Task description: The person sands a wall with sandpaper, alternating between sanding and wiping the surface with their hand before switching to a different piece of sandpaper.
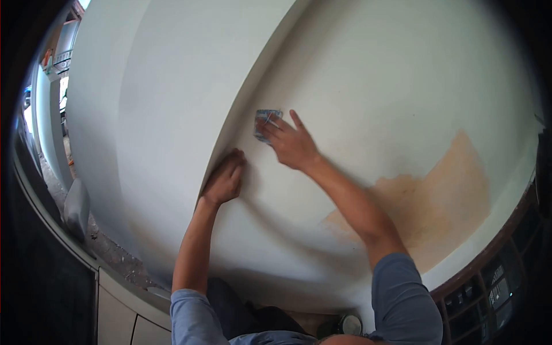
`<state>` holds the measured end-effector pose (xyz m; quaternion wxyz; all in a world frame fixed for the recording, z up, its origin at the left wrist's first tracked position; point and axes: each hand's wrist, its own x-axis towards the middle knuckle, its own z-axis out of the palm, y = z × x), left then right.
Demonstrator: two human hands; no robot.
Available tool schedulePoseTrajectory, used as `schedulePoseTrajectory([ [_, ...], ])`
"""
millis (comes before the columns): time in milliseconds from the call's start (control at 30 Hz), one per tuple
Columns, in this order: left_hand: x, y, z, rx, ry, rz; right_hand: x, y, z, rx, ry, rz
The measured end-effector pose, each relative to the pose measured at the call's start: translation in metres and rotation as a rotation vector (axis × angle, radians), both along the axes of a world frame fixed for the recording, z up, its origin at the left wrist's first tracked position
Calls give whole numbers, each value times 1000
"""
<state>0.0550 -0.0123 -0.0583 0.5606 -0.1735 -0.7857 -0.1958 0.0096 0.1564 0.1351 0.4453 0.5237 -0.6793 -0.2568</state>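
My right hand [294, 144] presses a blue-grey printed piece of sandpaper [261, 129] against the off-white wall [374, 103]. Its fingers lie over the sheet and the thumb stretches away from it. Lower and to the left, my left hand [223, 179] is curled up against the wall, right beside the projecting wall edge [244, 95]. No object shows in that hand, though its palm side faces away. Below and right of my right forearm, a tan patch [443, 195] with a ragged outline spreads over the wall.
A round container [349, 325] stands at the bottom, close to my body. At the lower right is a dark barred window [489, 287]. A car [118, 299] is parked at the lower left, its mirror [76, 204] close to the projecting wall section [155, 115].
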Motion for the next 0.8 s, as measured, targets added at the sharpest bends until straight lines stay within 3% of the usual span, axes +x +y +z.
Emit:
schedulePoseTrajectory([
  [33, 17, -6, -1, -120, 77, 55, -8, 5, 18, 85, -35, 42],
  [67, 31, -11, -1, -242, 153, 106, -7, 6, 47, 117, 38, -102],
  [100, 37, -13, -3, -291, 330, 254, -21, 9, 87, 16, 138, -151],
  [133, 46, -11, 7, -281, 315, 267, -30, 12, 138, -174, 348, -83],
  [200, 58, -12, 38, 52, 392, 642, -38, 16, 231, -706, 356, -33],
  [300, 46, -16, 52, 217, 283, 610, -41, 1, 220, -756, 578, -49],
  [367, 40, -21, 42, 233, 312, 552, -34, -10, 131, -452, 496, -137],
  [433, 39, -27, 37, 237, 373, 485, -22, 0, -4, 20, 25, -54],
  [467, 40, -22, 36, 229, 358, 465, -11, 9, -17, 13, 10, -74],
  [533, 40, -26, 39, 281, 345, 479, 0, 8, -34, 311, -155, 77],
  [567, 43, -24, 41, 259, 329, 549, -21, 17, -8, 267, -138, 14],
  [600, 44, -25, 42, 261, 309, 550, -28, 22, 41, 166, 61, 24],
  [700, 44, -22, 43, 312, 353, 509, -44, 34, 197, -480, 458, -68],
  [733, 44, -21, 43, 313, 338, 499, -37, 38, 215, -554, 501, 46],
  [800, 44, -20, 43, 309, 378, 487, -46, 31, 185, -637, 537, 11],
])
